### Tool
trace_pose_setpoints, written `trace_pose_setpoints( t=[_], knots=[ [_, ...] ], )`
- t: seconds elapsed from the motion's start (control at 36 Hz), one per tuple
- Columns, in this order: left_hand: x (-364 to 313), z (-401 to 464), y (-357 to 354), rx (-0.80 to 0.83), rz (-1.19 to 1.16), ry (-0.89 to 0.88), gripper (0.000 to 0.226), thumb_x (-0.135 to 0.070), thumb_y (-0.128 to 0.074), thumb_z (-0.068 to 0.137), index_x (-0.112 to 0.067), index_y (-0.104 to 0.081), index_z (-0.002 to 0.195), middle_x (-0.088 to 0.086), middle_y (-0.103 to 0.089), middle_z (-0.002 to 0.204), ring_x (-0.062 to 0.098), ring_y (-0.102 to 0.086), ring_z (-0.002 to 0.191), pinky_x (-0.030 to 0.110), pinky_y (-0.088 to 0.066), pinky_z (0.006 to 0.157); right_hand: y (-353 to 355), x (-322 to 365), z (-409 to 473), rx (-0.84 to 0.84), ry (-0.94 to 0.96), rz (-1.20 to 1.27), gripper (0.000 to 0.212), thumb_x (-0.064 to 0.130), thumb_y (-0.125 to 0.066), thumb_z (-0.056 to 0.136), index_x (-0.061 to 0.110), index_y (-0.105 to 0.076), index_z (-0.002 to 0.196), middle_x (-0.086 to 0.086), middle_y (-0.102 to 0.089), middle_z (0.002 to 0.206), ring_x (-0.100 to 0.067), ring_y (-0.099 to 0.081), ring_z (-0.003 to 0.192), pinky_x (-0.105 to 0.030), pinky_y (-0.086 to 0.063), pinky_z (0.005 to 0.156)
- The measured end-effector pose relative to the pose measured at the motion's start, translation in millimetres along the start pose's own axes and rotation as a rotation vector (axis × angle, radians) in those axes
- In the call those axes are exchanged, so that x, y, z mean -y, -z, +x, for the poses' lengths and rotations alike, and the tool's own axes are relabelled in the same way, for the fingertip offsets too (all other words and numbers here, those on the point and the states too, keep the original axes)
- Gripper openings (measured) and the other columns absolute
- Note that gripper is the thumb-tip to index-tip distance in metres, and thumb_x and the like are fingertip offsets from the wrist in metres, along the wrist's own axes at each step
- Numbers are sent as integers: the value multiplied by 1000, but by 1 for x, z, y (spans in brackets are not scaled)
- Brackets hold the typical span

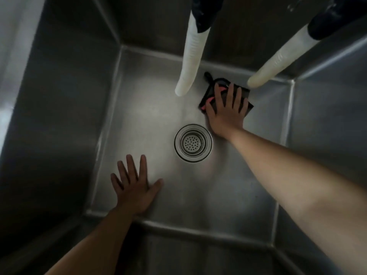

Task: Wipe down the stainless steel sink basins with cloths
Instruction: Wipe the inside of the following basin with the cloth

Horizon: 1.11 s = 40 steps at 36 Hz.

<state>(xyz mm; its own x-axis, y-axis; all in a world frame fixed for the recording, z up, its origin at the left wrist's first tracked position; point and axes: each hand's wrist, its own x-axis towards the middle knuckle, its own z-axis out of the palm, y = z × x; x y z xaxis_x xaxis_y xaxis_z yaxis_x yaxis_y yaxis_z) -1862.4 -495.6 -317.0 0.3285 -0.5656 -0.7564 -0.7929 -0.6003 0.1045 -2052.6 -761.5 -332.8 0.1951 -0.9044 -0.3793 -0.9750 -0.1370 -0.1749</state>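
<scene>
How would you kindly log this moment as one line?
right hand flat on dark cloth | left hand flat on steel basin floor

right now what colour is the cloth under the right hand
Black with pink trim, seen in the head view: the cloth lies flat on the sink floor under the right hand.

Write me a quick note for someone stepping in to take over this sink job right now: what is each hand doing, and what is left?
Right hand: fingers spread flat, pressing the dark cloth onto the basin floor in the far right corner, beyond the drain.
Left hand: open, palm flat on the floor near the front left, no cloth.
Two white spouts hang above.
Done: cannot tell which areas are wiped.
Left: probably the rest of the floor and the walls.
</scene>
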Motion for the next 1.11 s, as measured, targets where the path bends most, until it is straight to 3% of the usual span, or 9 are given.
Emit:
trace_pose_setpoints(
  t=[0.08, 0.22, 0.31, 0.39, 0.5, 0.61, 0.78, 1.0, 1.11],
  knots=[
    [-2, 2, 1, 32, -12, 0, 92, -80, -26, 86, -48, 48, 130, -4, 60, 137, 25, 60, 121, 56, 25, 113, -21, -19, -49, -8, 138, -13, 63, 60, -22, 99, 42, -4, 156, -4, 3, 167, -28, 7, 153, -50, 5, 121],
    [-2, -4, 4, 76, -25, 5, 93, -79, -27, 87, -45, 43, 137, -1, 59, 139, 29, 54, 129, 58, 25, 113, -41, -54, -122, 62, 33, -48, 64, 63, -18, 96, 44, -2, 155, -5, 1, 167, -25, 8, 153, -47, 5, 120],
    [-5, -3, 7, 81, -29, -16, 97, -82, -28, 85, -44, 42, 140, -1, 60, 138, 30, 54, 130, 58, 26, 112, -37, -44, -113, 64, -67, -43, 67, 66, -14, 92, 45, 0, 155, -3, 4, 167, -24, 12, 153, -48, 7, 120],
    [-3, -3, 9, 95, -46, -30, 106, -90, -31, 77, -45, 46, 136, 0, 59, 140, 30, 55, 130, 57, 29, 111, -25, -5, -63, 27, -108, 6, 69, 67, -23, 93, 45, -3, 155, -4, 6, 167, -25, 13, 152, -50, 8, 120],
    [1, -2, 6, 74, -38, -4, 112, -90, -36, 74, -45, 46, 136, 0, 61, 139, 30, 56, 129, 57, 28, 111, -7, 66, 7, 50, 164, -14, 64, 63, -26, 97, 47, -5, 154, -4, 9, 167, -27, 18, 151, -50, 14, 117],
    [4, 1, 6, 73, -42, -14, 113, -90, -37, 75, -44, 46, 136, 0, 61, 138, 31, 56, 129, 57, 29, 110, -15, 119, 27, 50, 484, -145, 63, 67, -18, 95, 49, -2, 153, -4, 6, 167, -30, 14, 152, -53, 8, 119],
    [2, -1, 10, 110, -39, -10, 114, -89, -39, 76, -45, 48, 134, -1, 63, 135, 29, 58, 125, 57, 29, 110, -10, 101, 30, 41, 640, -187, 64, 69, -20, 94, 48, -7, 153, 0, -2, 167, -27, 6, 154, -53, 0, 122],
    [0, -2, 17, 111, -30, -6, 113, -88, -38, 77, -43, 49, 133, 0, 65, 134, 30, 60, 121, 58, 28, 110, 23, -35, 33, 18, 271, -221, 65, 67, -19, 96, 45, 1, 154, -1, 6, 167, -24, 11, 153, -47, 4, 121],
    [-2, -4, 15, 106, -47, -16, 113, -88, -40, 76, -45, 49, 131, 0, 64, 134, 29, 60, 121, 58, 27, 111, 26, -92, 19, -11, -58, -187, 67, 65, -17, 96, 41, 2, 156, -1, 5, 167, -23, 8, 153, -48, 3, 123]
  ],
)
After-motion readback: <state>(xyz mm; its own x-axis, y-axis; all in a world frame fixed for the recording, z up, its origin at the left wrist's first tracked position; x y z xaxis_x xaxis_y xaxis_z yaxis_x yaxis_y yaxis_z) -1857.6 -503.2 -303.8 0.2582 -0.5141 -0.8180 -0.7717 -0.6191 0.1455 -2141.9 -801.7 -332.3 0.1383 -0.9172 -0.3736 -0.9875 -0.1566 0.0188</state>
